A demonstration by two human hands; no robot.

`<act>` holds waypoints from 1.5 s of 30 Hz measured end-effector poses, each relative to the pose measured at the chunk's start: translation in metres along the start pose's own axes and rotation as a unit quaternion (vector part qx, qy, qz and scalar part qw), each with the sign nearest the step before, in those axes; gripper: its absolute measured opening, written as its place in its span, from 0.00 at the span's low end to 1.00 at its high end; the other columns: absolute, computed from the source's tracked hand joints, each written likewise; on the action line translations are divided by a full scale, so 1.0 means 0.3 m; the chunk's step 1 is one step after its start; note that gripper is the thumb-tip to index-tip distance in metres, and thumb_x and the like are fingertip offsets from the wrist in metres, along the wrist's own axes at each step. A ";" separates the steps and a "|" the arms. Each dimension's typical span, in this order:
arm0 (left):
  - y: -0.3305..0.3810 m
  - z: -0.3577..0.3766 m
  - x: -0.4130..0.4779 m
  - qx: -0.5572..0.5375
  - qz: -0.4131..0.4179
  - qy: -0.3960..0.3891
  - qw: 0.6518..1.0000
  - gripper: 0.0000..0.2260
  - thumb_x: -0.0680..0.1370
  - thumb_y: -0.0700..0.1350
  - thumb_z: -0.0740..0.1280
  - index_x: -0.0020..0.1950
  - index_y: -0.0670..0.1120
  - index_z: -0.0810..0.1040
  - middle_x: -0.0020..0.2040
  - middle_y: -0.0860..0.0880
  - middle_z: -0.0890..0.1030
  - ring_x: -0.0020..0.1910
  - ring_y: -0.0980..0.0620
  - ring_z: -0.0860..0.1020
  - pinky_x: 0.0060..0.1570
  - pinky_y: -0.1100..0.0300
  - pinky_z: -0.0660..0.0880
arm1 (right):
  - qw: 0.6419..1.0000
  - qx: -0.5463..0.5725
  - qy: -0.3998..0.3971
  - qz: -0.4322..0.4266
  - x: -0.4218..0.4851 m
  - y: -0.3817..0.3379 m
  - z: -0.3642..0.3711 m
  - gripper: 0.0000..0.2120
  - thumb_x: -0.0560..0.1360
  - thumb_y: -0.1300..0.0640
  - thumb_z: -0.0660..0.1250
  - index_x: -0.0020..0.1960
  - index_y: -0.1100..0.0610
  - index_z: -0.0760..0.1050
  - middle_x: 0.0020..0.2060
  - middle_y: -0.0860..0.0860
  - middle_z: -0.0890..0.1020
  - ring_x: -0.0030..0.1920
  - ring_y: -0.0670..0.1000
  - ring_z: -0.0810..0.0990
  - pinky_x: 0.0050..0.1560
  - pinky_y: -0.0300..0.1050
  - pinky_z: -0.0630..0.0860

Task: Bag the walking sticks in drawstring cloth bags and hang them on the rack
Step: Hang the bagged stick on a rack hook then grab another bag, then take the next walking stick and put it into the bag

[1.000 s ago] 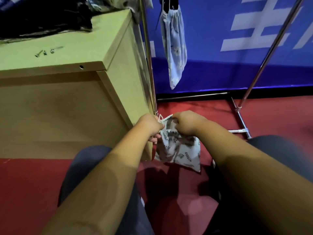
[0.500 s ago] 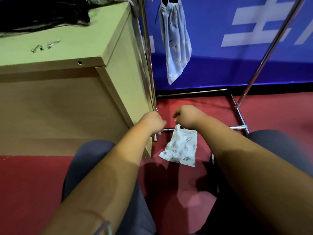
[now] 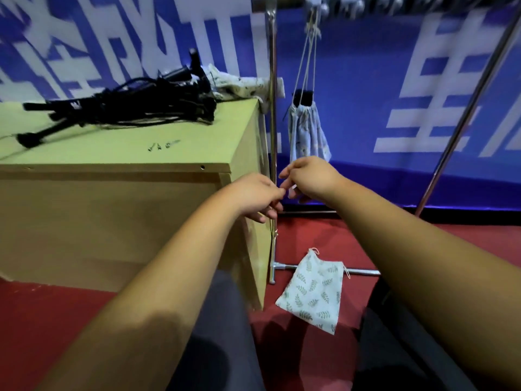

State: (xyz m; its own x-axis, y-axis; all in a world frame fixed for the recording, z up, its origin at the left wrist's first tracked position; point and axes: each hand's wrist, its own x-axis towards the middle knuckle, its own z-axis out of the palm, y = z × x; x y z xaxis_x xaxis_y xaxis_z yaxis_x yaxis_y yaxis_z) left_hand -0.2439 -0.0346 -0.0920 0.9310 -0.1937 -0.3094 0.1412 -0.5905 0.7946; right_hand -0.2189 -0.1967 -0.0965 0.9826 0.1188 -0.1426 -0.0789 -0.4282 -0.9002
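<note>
The left hand (image 3: pixel 258 197) and the right hand (image 3: pixel 308 179) hover close together in front of the rack's upright pole (image 3: pixel 272 131), fingertips almost touching. The left hand's fingers are curled narrow around what looks like a thin cord (image 3: pixel 274 235) running down beside the pole; whether it truly grips it cannot be told. The right hand is loosely half-open, fingers bent, holding nothing that can be seen.

Below and a little right of the hands, a leaf-print drawstring bag (image 3: pixel 313 292) lies flat on the red floor (image 3: pixel 315 238), its upper edge resting across the rack's base bar (image 3: pixel 361 271). Just beyond the right hand, a pale blue drawstring bag (image 3: pixel 307 134) hangs by its cords from the rack's top rail (image 3: pixel 366 5), a dark object showing at its gathered mouth.

Up and left of the left hand, a heap of black folded walking sticks (image 3: pixel 127 107) lies on the bench (image 3: pixel 118 156), with more patterned cloth (image 3: pixel 242 86) behind it and a few small screws (image 3: pixel 162 145) nearer the edge.

The blue banner (image 3: pixel 380 80) behind carries large white characters, cut off and blurred beyond reading.
</note>
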 end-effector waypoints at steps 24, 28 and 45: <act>0.079 -0.798 -0.016 -0.100 0.034 0.233 0.967 0.08 0.83 0.40 0.67 0.55 0.39 0.84 0.42 0.44 0.85 0.36 0.48 0.81 0.39 0.53 0.82 | 0.963 -0.157 0.070 -0.209 0.335 -0.689 0.187 0.09 0.82 0.60 0.63 0.52 0.53 0.83 0.44 0.51 0.86 0.47 0.54 0.84 0.50 0.54 0.83; 0.023 -0.915 0.087 -0.131 0.019 0.286 0.949 0.06 0.83 0.37 0.64 0.52 0.39 0.81 0.43 0.42 0.81 0.38 0.46 0.78 0.39 0.53 0.81 | 0.933 -0.248 0.091 -0.244 0.469 -0.732 0.265 0.08 0.79 0.59 0.65 0.51 0.51 0.83 0.49 0.49 0.83 0.49 0.53 0.83 0.54 0.55 0.84; -0.193 -1.079 0.399 -0.396 0.032 0.301 0.867 0.07 0.84 0.34 0.63 0.60 0.40 0.77 0.53 0.44 0.84 0.53 0.45 0.86 0.53 0.54 0.82 | 0.775 -0.529 0.066 -0.340 0.919 -0.907 0.595 0.35 0.81 0.52 0.69 0.83 0.53 0.58 0.74 0.59 0.74 0.74 0.64 0.70 0.71 0.58 0.69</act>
State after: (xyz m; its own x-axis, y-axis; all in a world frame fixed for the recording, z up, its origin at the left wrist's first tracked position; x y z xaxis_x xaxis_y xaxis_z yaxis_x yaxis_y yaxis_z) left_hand -0.0318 0.2299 -0.0059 0.9187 0.3789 -0.1116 0.0475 0.1746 0.9835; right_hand 0.0435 0.1125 0.0358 0.7512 0.5763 0.3219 0.5774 -0.8100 0.1028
